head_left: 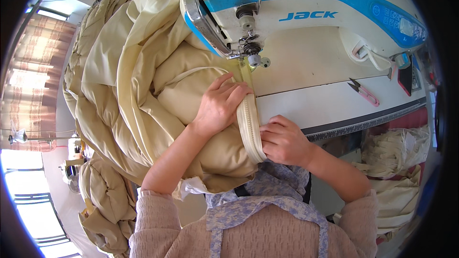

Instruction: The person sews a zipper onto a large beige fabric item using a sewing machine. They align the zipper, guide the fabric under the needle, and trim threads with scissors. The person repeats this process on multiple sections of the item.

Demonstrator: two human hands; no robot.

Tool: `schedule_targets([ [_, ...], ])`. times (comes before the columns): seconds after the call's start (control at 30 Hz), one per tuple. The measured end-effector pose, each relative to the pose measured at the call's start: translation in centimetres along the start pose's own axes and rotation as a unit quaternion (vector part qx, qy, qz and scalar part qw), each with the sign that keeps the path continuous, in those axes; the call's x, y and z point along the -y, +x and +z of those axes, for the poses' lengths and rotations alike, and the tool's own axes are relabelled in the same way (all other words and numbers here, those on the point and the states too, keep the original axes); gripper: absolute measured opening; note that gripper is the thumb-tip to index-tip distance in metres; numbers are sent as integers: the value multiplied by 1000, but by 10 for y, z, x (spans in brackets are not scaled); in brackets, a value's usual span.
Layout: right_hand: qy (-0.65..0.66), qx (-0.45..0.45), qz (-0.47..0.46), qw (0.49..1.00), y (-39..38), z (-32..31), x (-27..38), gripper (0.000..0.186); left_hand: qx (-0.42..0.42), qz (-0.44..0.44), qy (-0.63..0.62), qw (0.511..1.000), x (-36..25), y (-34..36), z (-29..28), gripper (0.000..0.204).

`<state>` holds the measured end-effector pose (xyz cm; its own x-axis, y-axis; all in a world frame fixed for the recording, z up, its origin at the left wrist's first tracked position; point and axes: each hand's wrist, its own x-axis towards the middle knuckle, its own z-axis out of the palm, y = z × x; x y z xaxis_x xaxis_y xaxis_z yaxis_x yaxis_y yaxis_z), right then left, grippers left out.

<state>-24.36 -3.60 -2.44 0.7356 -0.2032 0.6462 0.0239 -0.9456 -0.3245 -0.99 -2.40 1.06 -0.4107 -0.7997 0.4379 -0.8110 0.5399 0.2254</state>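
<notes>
My left hand (219, 103) rests on the beige fabric (162, 100), its fingers closed on the cream zipper tape (249, 124) just below the sewing machine's presser foot (241, 62). My right hand (283, 141) is lower and to the right, fingers curled on the edge of the same tape where it bends over the front of the worktable. The upper end of the zipper runs up under the needle area. The white and blue sewing machine (306, 2) spans the top, and the puffy fabric piles up left of it.
Pink-handled snips (370, 96) and a red-and-black flat object (404, 80) lie on the white table (306, 105), edged by a ruler strip (363, 120). Bagged cream strips (397, 148) sit below right. More bundled fabric (103, 196) is at lower left, near a curtained window (33, 81).
</notes>
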Motion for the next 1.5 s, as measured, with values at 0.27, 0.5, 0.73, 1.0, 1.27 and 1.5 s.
schedule_targets([
  [0.27, -34, 20, 41, 998, 20, -2, -7, 8, -21, 30, 40, 999, 25, 6, 4, 22],
  [0.5, 33, -10, 111, 993, 22, 2, -7, 9, -38, 28, 64, 997, 27, 5, 8, 26],
  [0.73, -16, -8, 336, 942, 43, -8, 3, 44, -62, -73, -17, 995, 4, -20, -5, 26],
  [1.0, -128, 99, 356, 921, 63, 14, -16, 37, -71, -177, 17, 981, 1, -11, 4, 17],
  [1.27, -48, 41, 379, 923, 65, 4, -13, 33, -59, -220, 67, 971, 5, 2, 17, 17],
  [1.5, -184, 125, 299, 928, 47, 22, 6, 50, -49, -180, 142, 972, 4, -1, 20, 13],
])
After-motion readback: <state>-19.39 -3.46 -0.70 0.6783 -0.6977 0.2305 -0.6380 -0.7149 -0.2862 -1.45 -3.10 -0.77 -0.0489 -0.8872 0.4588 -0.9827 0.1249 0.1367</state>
